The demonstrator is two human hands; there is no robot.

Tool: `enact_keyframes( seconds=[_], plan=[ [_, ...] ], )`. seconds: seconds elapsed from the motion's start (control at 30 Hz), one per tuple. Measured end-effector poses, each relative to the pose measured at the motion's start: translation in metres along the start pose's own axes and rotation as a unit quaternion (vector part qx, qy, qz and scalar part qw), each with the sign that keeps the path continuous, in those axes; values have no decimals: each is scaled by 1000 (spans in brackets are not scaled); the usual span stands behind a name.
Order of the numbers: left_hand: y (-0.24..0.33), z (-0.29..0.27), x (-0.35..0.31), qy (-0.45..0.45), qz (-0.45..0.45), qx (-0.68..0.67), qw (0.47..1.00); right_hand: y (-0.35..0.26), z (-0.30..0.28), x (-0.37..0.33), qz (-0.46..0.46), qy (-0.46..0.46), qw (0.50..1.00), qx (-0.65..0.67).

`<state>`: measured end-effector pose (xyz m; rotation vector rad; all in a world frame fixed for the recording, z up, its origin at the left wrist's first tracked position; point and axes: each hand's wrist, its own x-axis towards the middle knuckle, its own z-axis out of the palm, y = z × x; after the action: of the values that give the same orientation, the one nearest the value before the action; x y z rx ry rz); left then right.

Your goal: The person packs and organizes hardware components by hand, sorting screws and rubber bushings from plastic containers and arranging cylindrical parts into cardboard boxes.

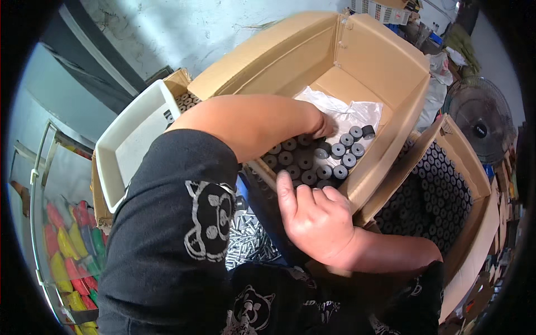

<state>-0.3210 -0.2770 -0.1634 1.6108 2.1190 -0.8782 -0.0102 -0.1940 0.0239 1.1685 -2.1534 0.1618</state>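
Apparently, the cardboard box is being steadied at its near rim by the curled right hand, whose grasp cannot be told. Inside, black holed cylinders are seemingly being gathered by the left hand, its hold hidden; a firm pinch is likely being required next.
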Motion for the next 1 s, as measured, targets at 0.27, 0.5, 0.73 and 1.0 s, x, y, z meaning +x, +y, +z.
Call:
enact_keyframes(
  seconds=[0.27,0.5,0.73,1.0],
  plan=[
    [23,-44,-41,43,58,-219,973,5,0,-2,36,-24,999,10],
    [20,-116,-98,302,-55,-244,920,-1,-8,-4,-5,-41,998,-52],
    [130,-161,-333,427,-7,-709,561,10,2,-2,11,-18,999,-26],
    [284,18,-342,245,-403,-792,388,1,3,-3,30,-53,998,-12]
  ],
)
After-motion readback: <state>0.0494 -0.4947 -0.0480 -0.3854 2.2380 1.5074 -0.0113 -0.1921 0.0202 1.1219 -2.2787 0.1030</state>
